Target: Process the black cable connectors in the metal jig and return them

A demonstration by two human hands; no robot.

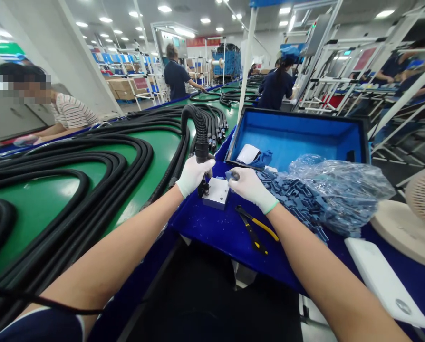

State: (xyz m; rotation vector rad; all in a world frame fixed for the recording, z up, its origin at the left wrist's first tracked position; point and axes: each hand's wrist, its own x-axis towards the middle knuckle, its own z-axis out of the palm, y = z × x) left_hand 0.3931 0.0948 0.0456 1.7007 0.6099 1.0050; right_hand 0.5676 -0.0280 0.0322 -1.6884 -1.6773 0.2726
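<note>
My left hand [194,175], in a white glove, is closed around the end of a thick black corrugated hose [200,135] that arches up from the green table. Just below it, a metal block [217,192] with small holes rests on the blue surface, a black fitting with a spring at its left edge. My right hand [250,187], also gloved, pinches a small blue-grey clip [230,175] near the block's upper right corner. Beside that hand lies a pile of similar blue-grey clips [298,199], partly under clear plastic.
Yellow-and-black pliers [251,228] lie in front of the block. A blue bin [305,137] stands behind the clips. At the right are a white device [387,280] and a fan [424,199]. Black hoses [127,161] cover much of the green table. Several people work beyond.
</note>
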